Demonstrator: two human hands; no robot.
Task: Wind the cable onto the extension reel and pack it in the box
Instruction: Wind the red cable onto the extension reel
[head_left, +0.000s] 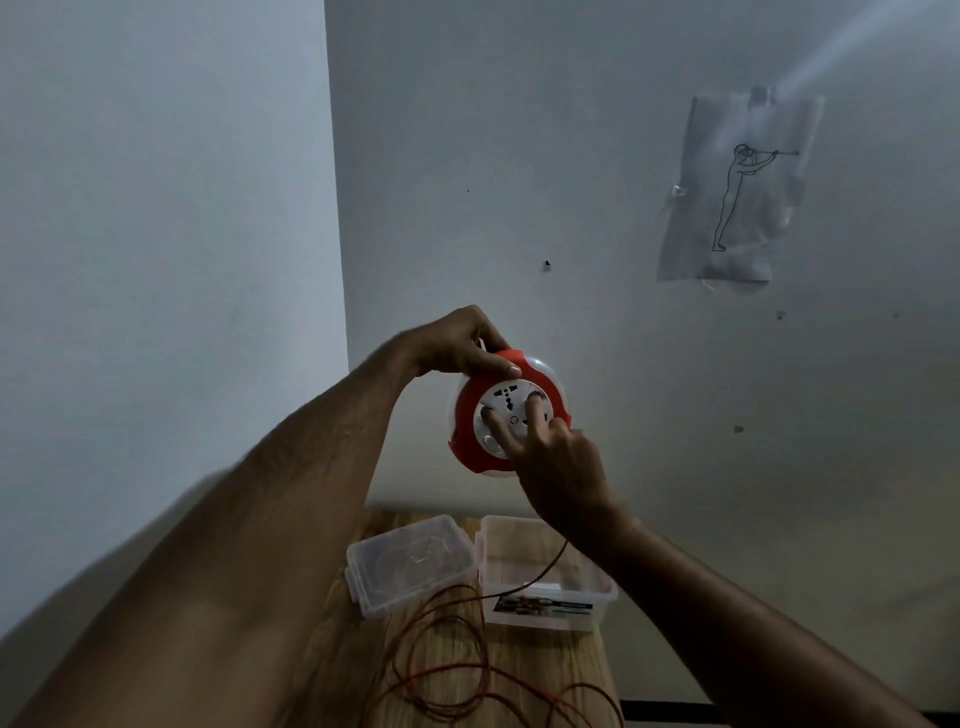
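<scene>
A round red and white extension reel (467, 415) is held up in front of the wall, its socket face toward me. My left hand (457, 343) grips its upper rim. The fingertips of my right hand (550, 457) press on the white centre disc. A thin red cable (441, 670) hangs from the reel behind my right wrist and lies in loose loops on the wooden table (353, 654). The clear plastic box (545, 587) stands open on the table below the reel, with the cable crossing its front edge.
The box's clear lid (410, 566) lies on the table to the left of the box. White walls meet in a corner behind the table. A paper sheet with a line drawing (737, 192) is taped to the wall at upper right.
</scene>
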